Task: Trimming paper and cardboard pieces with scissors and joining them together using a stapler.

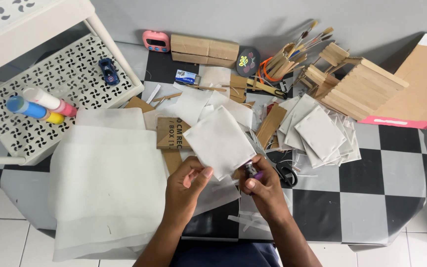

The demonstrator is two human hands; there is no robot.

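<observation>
2 bare hands over a checkered black-and-grey table [362, 198] that's totally buried in craft stuff. Left hand [186, 185] has its thumb and fingers pinched shut on the lower edge of a white square sheet [219, 141], which sits tilted like a diamond just above both hands, right in the middle of the table. Right hand [263, 190] is curled tight around a small lighter [249, 169] with a metal top and a purple body, held right at the sheet's bottom corner, touching or nearly, can't quite tell.

Containers: a white perforated cart shelf [75, 74] on the left holds 3 glue or paint tubes [40, 105] (blue, pink, yellow ends) lying side by side, plus a little blue toy car [108, 71]. Up top a holder I can barely make out has a bunch of paintbrushes [302, 42] sticking out. Near it sit a long cardboard box [204, 50], closed, and a pink timer [155, 41].

Right of the sheet there's a messy stack of similar white squares [320, 132], a popsicle-stick house [357, 84] behind it, and black scissors [286, 173] just beside the right hand. Big translucent paper sheets [105, 183] hang off the left edge
</observation>
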